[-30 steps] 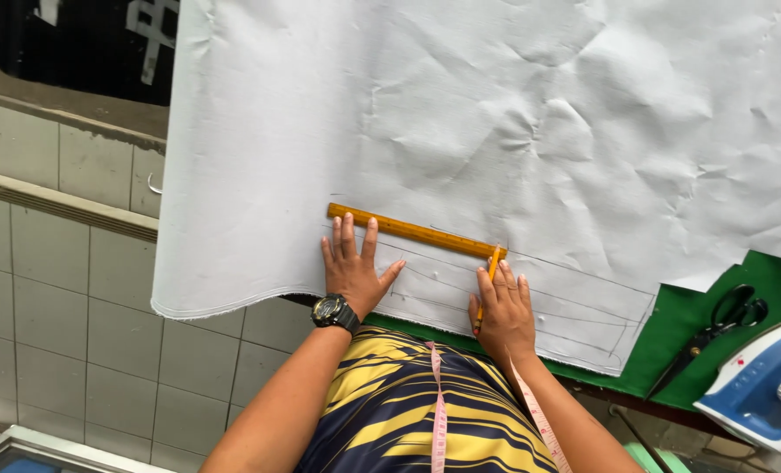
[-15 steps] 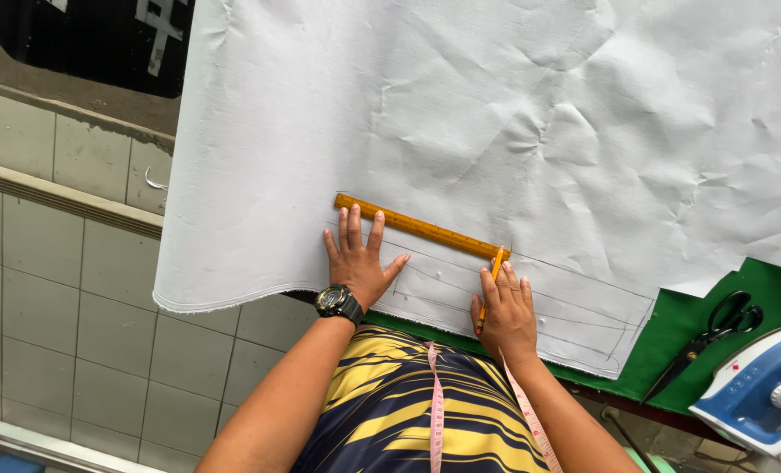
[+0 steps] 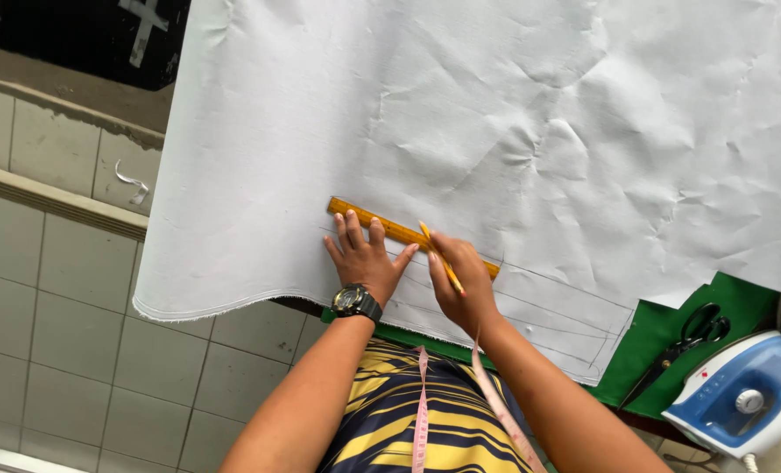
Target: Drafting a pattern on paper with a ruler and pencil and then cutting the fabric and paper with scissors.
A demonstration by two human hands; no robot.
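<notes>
One yellow ruler [image 3: 390, 229] lies flat on the white cloth [image 3: 495, 114], near the cloth's front edge. Long axis runs diagonal: upper-left end near the cloth's middle-left, lower-right end toward the person's right side. Its middle stretch is hidden under the hands; only the left end and a short bit at the right show.

Left hand [image 3: 366, 257]: flat, fingers spread, pressing down on the ruler and cloth, grasping nothing. One black wristwatch [image 3: 355, 301] on that wrist.

Right hand [image 3: 460, 278]: closed around one yellow pencil [image 3: 441, 259], which slants along the ruler's edge, upper end up-left. The tip is hard to make out against the fingers.

Several thin pencil lines [image 3: 548, 302] on the cloth, running roughly parallel to the ruler; exact count not clear.

One pink measuring tape [image 3: 422, 412] hangs over the striped yellow-and-dark shirt [image 3: 390, 420], two strands showing.

Green table cover [image 3: 671, 333] shows past the cloth's corner. One pair of black scissors [image 3: 684, 342] lies on it, blades toward the person. One blue and white iron [image 3: 741, 394], cut off at the right edge.
</notes>
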